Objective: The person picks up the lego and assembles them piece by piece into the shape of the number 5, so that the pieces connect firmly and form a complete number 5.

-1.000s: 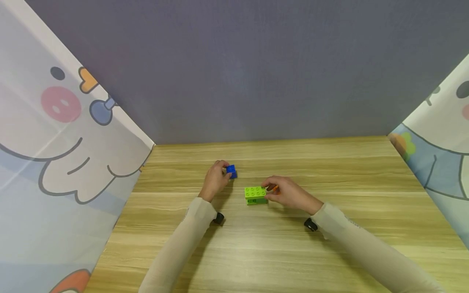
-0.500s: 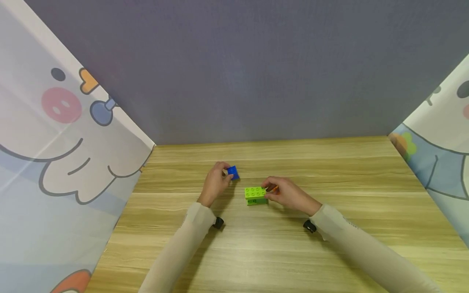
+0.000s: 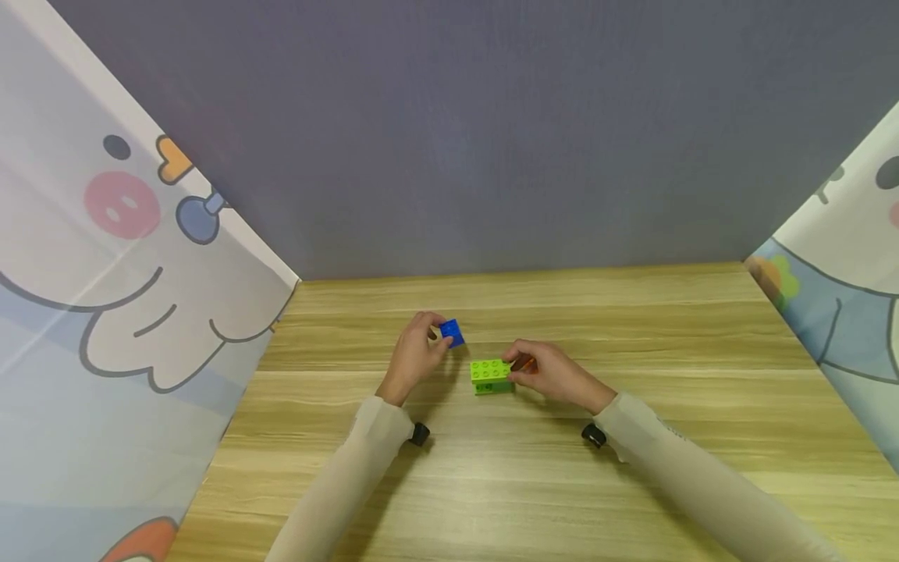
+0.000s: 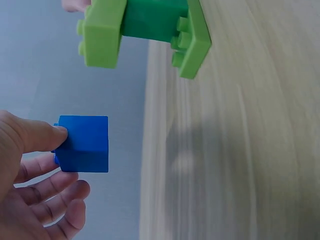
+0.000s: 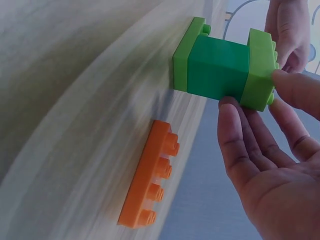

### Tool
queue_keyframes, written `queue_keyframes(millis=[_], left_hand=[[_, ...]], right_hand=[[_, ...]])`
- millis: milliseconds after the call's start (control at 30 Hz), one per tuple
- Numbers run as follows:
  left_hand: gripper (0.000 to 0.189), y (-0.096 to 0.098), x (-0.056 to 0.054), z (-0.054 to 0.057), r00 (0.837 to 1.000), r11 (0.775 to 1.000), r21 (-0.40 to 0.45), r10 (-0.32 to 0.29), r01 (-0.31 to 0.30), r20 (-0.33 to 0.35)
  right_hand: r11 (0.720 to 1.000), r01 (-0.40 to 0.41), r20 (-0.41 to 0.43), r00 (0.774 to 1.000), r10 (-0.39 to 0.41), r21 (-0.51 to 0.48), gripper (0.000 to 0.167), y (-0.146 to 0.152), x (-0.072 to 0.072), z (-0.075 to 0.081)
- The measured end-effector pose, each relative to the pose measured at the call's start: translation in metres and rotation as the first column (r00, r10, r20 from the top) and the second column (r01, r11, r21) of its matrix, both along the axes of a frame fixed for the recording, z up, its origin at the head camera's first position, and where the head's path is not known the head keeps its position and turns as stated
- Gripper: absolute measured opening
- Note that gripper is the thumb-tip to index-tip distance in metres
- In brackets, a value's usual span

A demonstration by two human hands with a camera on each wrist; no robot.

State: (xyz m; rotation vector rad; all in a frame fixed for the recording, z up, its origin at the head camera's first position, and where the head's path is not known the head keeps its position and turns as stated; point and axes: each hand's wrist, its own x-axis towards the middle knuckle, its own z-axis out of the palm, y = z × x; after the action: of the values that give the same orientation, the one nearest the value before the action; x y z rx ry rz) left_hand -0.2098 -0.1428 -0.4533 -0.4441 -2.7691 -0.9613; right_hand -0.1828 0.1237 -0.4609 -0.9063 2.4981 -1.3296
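Observation:
My left hand (image 3: 413,357) pinches a blue toy building brick (image 3: 453,333) between thumb and fingers. In the left wrist view the blue brick (image 4: 84,144) appears above the table, its studs towards the palm. Right of it stands a small stack: a light green studded brick (image 3: 488,370) on top, a darker green block (image 5: 218,67) in the middle and a thin light green brick (image 5: 187,57) at the bottom. My right hand (image 3: 553,375) holds the stack's right end, thumb and fingertips at the top brick.
An orange studded brick (image 5: 145,175) lies on the wooden table (image 3: 492,484) beside the stack, mostly hidden under the right hand in the head view. A grey wall (image 3: 449,156) rises behind the table; printed cartoon panels (image 3: 211,328) flank it.
The left hand has shifted slightly right with the blue brick and turned it, bringing it closer to the green stack. The right hand and the stack have hardly moved.

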Motion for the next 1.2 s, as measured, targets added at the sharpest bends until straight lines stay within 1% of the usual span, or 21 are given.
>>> queue_keyframes(millis=[200,400,700,867,1200], left_hand=[[0.031,0.002,0.008,0.009,0.999,0.999,-0.005,-0.043,0.043,-0.029],[0.035,0.003,0.012,0.013,0.995,0.996,-0.013,-0.090,0.089,-0.054],[0.032,0.004,0.018,0.020,0.991,0.992,-0.019,-0.125,0.124,-0.046],[0.031,0.004,0.022,0.025,0.987,0.988,-0.021,-0.156,0.156,-0.043],[0.029,0.005,0.031,0.030,0.978,0.979,-0.020,-0.205,0.204,-0.051]], right_hand=[[1.000,0.004,0.014,1.000,-0.003,-0.023,0.020,0.000,0.000,-0.002],[1.000,0.008,0.019,1.000,-0.007,-0.025,0.020,0.000,0.000,-0.003],[1.000,0.009,0.015,1.000,-0.009,-0.016,0.020,-0.001,-0.001,-0.002],[1.000,0.010,0.020,1.000,-0.009,-0.018,0.020,-0.001,0.000,-0.001],[1.000,0.016,0.016,1.000,-0.016,-0.021,0.019,-0.002,0.002,0.000]])
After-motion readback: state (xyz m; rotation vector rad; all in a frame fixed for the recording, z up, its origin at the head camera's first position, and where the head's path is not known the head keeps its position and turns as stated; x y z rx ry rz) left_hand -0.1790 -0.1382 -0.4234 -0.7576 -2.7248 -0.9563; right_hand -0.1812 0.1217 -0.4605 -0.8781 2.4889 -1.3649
